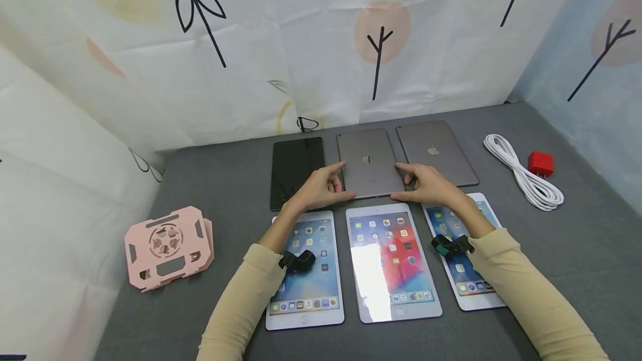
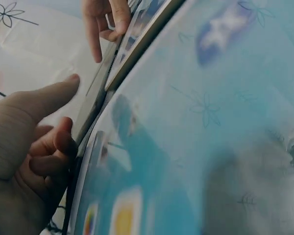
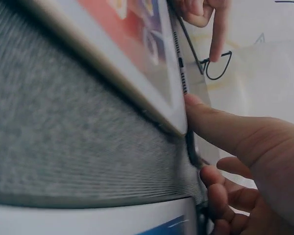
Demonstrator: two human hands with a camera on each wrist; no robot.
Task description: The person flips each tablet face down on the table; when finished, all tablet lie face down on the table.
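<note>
A grey tablet (image 1: pixel 371 155) with a logo on its back lies in the middle of the rear row. My left hand (image 1: pixel 323 185) is at its left side, index fingertip by the left edge and thumb at the lower left corner. Across from it, my right hand (image 1: pixel 426 183) touches the right edge with the index finger and the lower right corner with the thumb. The right wrist view shows the right thumb (image 3: pixel 220 122) against the tablet's edge with its port. In both hands the remaining fingers are bent inward.
A dark tablet (image 1: pixel 297 169) and another grey tablet (image 1: pixel 436 152) flank it. Nearer lie three white tablets with lit screens: left (image 1: pixel 328 294), middle (image 1: pixel 368 272) and right (image 1: pixel 478 299). A pink stand (image 1: pixel 168 247), white cable (image 1: pixel 526 174) and red charger (image 1: pixel 540 164) lie farther out.
</note>
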